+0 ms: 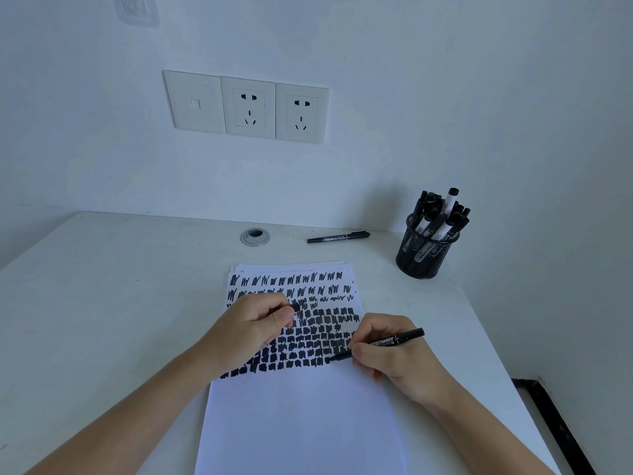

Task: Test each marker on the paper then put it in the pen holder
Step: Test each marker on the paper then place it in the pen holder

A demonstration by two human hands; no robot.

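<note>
Black marker (397, 339): one, uncapped, held low and slanted, tip down-left on the paper (301, 423) at the right end of the lowest row of marks.
Writing on barrel: "MARKER" in white capitals; letters before it partly under the fingers, not readable for sure.
Right hand (394, 365): clamped on the marker in a writing grip, thumb and forefinger near the tip end, heel resting at the paper's right edge.
Left hand (253, 323): curled round the cap (295, 307), one black end poking out past thumb and forefinger; rests on the inked part of the paper.
Hands: apart, one on each side of the marks.
Paper: a small stack, several sheet edges fanned at the far end; lies in the middle of the desk (120, 303).
Marks: all black; three rows of zigzags at the top, rows of solid blocks below, too many and too covered to count; lower half blank.
Holder (421, 260): one, black mesh, upright at the far right of the desk, well apart from the paper.
Markers in holder (442, 214): a crowded bunch, black caps up, some barrels white; number not countable, labels too small to read.
Spare marker (338, 236): one, capped, lying flat behind the paper, left of the holder; pale label unreadable.
Grommet (255, 236): one, silver, round, left of the spare marker.
Wall plates (246, 106): three side by side, two of them sockets, the left one with a small square.
</note>
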